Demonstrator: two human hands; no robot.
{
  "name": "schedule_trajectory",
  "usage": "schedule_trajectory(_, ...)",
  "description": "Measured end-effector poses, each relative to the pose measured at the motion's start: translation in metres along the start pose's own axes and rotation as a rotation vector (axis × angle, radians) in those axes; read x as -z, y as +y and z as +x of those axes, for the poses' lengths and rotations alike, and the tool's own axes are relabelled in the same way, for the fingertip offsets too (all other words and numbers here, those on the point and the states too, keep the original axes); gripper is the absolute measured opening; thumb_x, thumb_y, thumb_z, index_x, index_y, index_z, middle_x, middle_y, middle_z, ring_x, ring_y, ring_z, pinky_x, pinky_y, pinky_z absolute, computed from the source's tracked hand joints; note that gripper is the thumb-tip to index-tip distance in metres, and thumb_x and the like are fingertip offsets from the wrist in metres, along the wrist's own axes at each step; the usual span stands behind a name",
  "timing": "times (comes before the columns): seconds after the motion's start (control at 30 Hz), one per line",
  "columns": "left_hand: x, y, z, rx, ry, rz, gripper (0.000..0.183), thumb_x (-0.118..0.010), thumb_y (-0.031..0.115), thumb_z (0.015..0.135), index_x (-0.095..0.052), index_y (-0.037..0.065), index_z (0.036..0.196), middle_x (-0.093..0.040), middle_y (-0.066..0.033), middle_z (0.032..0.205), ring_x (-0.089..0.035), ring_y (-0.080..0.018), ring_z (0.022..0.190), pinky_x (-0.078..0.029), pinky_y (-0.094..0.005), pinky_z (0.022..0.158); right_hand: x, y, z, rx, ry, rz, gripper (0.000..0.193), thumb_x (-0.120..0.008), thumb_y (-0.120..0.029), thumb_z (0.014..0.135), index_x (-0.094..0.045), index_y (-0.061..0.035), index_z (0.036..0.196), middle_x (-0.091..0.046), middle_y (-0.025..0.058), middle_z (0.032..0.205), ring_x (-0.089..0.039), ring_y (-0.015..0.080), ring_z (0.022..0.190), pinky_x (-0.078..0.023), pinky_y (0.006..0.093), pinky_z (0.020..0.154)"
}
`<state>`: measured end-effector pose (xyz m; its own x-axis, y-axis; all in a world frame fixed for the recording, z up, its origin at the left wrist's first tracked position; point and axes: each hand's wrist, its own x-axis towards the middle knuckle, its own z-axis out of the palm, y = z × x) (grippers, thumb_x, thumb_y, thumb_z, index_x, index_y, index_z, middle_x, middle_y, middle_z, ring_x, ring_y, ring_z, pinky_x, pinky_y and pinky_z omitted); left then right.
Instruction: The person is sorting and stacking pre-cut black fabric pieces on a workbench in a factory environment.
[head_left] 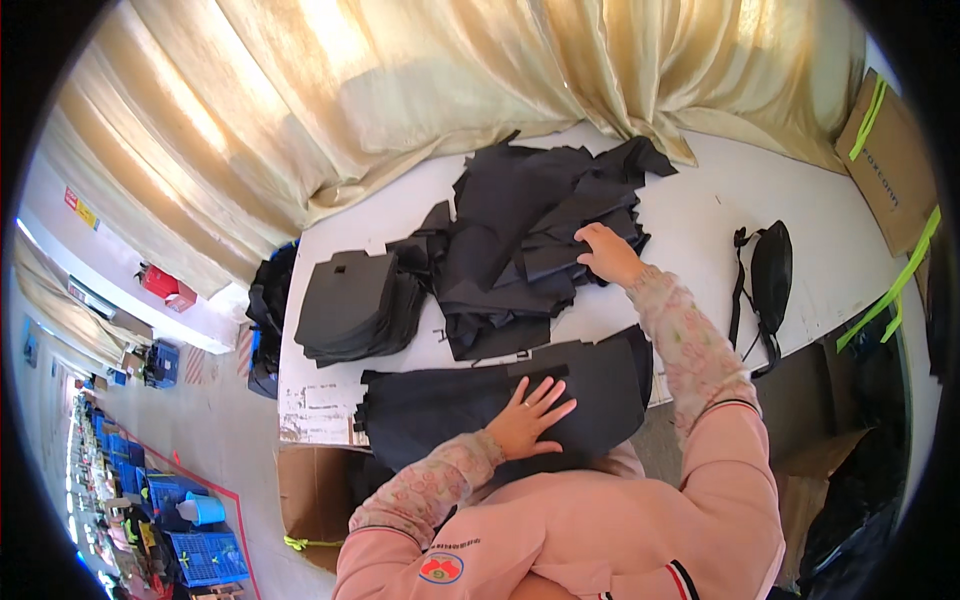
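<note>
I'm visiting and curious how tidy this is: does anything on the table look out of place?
The heap of dark sheets near the right hand looks untidy: its edges are ragged and pieces lie at odd angles, unlike the neat stack to its left. I see no spill or clear damage.

Blk cloth pcs [510,220] in messy heap on wht table [700,210]; dk panel [610,385] flat, overhanging frt edge.

Along the tabletop's [690,230] front edge, my left hand [525,415] lies on the wide panels [430,410]. Behind them spreads the cloth heap [510,225], my right hand [605,250] at its right side. Left of it, near the left edge, sits the panel stack [345,295]; right, the bag [770,270].
</note>
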<state>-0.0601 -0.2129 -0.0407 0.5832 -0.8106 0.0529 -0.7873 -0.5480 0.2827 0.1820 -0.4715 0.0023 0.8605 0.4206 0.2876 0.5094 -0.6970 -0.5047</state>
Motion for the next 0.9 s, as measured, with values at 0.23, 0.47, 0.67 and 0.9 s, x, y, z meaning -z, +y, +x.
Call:
schedule_trajectory(0.23,-0.003,0.002,0.006,-0.01,-0.01,-0.055,0.086,-0.062,0.058,0.083,-0.028,0.02,0.152,-0.019,-0.0153,0.159,-0.016,-0.0353,0.147,-0.013,-0.0628,0.114,-0.044,0.034,0.06,-0.33,-0.098,-0.092,0.019,-0.066,-0.021,0.081,-0.071,-0.0043,0.089,-0.067,0.023,0.099,-0.065,0.0418,0.095,-0.053,0.0461,0.084)
schedule_trajectory(0.47,-0.002,-0.004,-0.004,0.05,-0.028,-0.053,0.083,-0.059,0.06,0.085,-0.031,0.02,0.151,-0.019,-0.016,0.159,-0.015,-0.0355,0.148,-0.01,-0.063,0.114,-0.033,-0.092,0.029,0.197,-0.41,0.386,0.028,-0.067,-0.027,0.081,-0.07,-0.0066,0.099,-0.068,0.015,0.09,-0.065,0.0337,0.089,-0.051,0.0442,0.08)
schedule_trajectory(0.67,0.0,-0.004,0.005,0.017,-0.019,-0.064,0.084,-0.062,0.058,0.084,-0.029,0.02,0.152,-0.018,-0.0143,0.16,-0.015,-0.034,0.148,-0.01,-0.0619,0.114,-0.023,0.013,0.045,0.122,0.199,-0.311,0.014,-0.068,-0.018,0.074,-0.072,-0.01,0.085,-0.062,0.0092,0.113,-0.055,0.0314,0.113,-0.048,0.0454,0.088)
schedule_trajectory(0.9,-0.004,0.0,0.002,0.023,-0.026,-0.074,0.085,-0.061,0.06,0.083,-0.029,0.021,0.152,-0.018,-0.0136,0.16,-0.015,-0.0342,0.148,-0.01,-0.0615,0.114,-0.035,0.024,0.049,0.025,-0.062,-0.288,0.025,-0.068,-0.017,0.078,-0.067,-0.0013,0.098,-0.063,0.0133,0.11,-0.056,0.0321,0.111,-0.046,0.0448,0.093)
